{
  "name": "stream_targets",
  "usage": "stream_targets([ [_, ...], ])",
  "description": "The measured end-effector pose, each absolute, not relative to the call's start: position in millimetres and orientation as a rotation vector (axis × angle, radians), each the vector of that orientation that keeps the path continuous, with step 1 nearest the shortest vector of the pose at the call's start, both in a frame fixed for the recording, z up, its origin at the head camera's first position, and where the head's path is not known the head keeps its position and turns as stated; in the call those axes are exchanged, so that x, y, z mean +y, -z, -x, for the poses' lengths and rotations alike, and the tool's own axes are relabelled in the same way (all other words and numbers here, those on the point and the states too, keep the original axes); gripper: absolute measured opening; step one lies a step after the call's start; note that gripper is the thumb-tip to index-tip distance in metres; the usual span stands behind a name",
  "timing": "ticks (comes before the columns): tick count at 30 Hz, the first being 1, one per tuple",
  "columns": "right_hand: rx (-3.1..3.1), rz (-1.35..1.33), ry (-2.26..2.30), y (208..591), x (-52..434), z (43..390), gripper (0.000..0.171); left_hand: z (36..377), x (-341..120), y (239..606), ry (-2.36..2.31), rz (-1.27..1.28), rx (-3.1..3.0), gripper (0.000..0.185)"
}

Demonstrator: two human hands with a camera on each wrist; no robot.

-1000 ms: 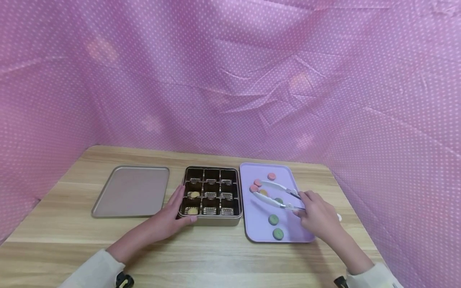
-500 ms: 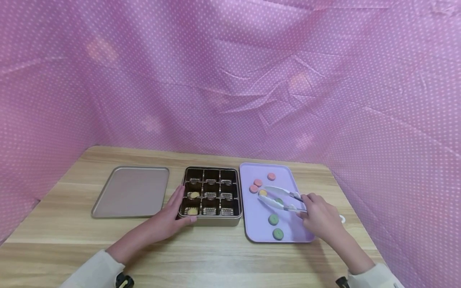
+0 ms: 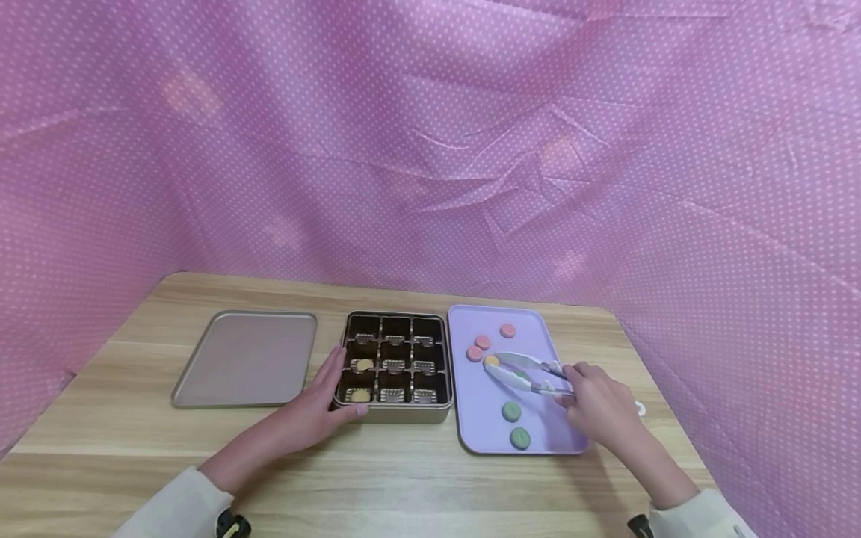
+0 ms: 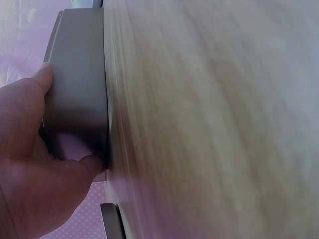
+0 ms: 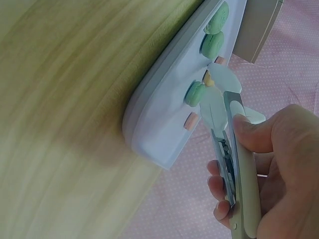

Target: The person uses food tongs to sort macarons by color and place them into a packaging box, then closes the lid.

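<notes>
My right hand [image 3: 584, 394] grips white tongs [image 3: 528, 373] over a lavender tray [image 3: 480, 426]. The tong tips lie on either side of a yellow macaron [image 3: 492, 361]; in the right wrist view this yellow macaron [image 5: 209, 78] shows between the tips of the tongs [image 5: 234, 144]. Whether they touch it I cannot tell. Pink macarons [image 3: 482, 341] and green macarons [image 3: 511, 411] also lie on the tray. My left hand [image 3: 323, 400] holds the near left corner of a gold tin box [image 3: 397, 415], thumb on its front wall. Two yellow macarons [image 3: 364, 365] sit in its left compartments.
The tin's flat lid [image 3: 245, 357] lies on the wooden table [image 3: 403, 478] left of the box. Pink dotted cloth [image 3: 430, 149] closes in the back and both sides. In the left wrist view my left hand [image 4: 30, 164] wraps the box wall [image 4: 79, 99].
The tongs have drawn back a little to the right and their arms have narrowed round the yellow macaron. The left hand and the box have stayed put.
</notes>
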State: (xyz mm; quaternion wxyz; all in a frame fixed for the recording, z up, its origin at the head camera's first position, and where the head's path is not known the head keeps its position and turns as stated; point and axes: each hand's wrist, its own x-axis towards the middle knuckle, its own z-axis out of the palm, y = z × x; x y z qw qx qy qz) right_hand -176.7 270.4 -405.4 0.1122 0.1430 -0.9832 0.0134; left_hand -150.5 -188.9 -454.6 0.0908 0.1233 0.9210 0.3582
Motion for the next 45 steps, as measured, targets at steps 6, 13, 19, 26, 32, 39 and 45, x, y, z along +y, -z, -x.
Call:
stream_targets([
  [6, -2.890, -0.422, -0.045, 406, 271, 177, 0.049, 151, -190, 455, -1.064, -0.364, 2.736, 0.114],
  [13, -2.876, -0.428, -0.054, 406, 271, 176, 0.049, 151, -190, 455, -1.068, -0.368, 2.738, 0.114],
  [19, -2.846, -0.428, -0.096, 402, 270, 174, 0.049, 150, -190, 454, -1.074, -0.362, 2.732, 0.113],
  [26, -2.798, -0.436, -0.144, 397, 265, 176, 0.050, 150, -190, 453, -1.071, -0.362, 2.731, 0.114],
  [32, -2.779, -0.449, -0.167, 390, 256, 179, 0.050, 150, -189, 453, -1.079, -0.355, 2.727, 0.113],
  [39, -2.778, -0.466, -0.192, 379, 238, 182, 0.049, 151, -190, 453, -1.071, -0.349, 2.721, 0.113],
  [45, -2.760, -0.518, -0.206, 376, 217, 188, 0.049, 151, -190, 454, -1.071, -0.344, 2.718, 0.113],
])
